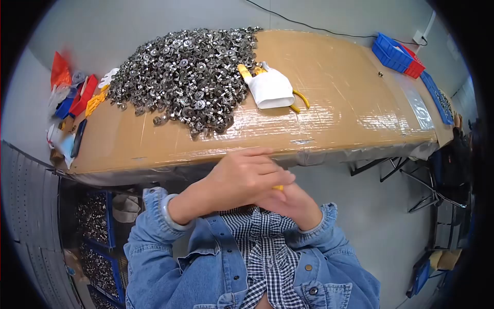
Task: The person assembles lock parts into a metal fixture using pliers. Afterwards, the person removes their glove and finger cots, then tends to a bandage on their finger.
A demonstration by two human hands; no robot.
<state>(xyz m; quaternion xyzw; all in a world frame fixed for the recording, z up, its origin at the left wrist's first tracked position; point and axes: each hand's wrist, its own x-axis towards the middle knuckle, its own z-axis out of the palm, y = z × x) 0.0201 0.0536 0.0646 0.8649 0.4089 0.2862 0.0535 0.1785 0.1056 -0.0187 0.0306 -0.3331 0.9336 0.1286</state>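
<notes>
In the head view both my hands meet in front of my chest, just off the table's near edge. My left hand [244, 175] lies across my right hand [293, 202], its fingers closed over it. A small yellow thing [278, 187] shows between them; most of it is covered and I cannot make out its kind. The fingers of my right hand are mostly hidden. Beyond, on the table, lies a white glove [271, 90] with yellow fingertips, and a pair of yellow handles [301, 100] sticks out from under it. Left of it spreads a heap of small round metal parts [185, 72].
Brown sheeting covers the table [329, 87]. Blue [391, 54] and red [416, 66] bins stand at back right, near a long blue tray [437, 98]. An orange glove [95, 103] and dark phone-like object [78, 138] lie left. Crates of parts [98, 262] sit below. Another person's hand [457, 121] shows far right.
</notes>
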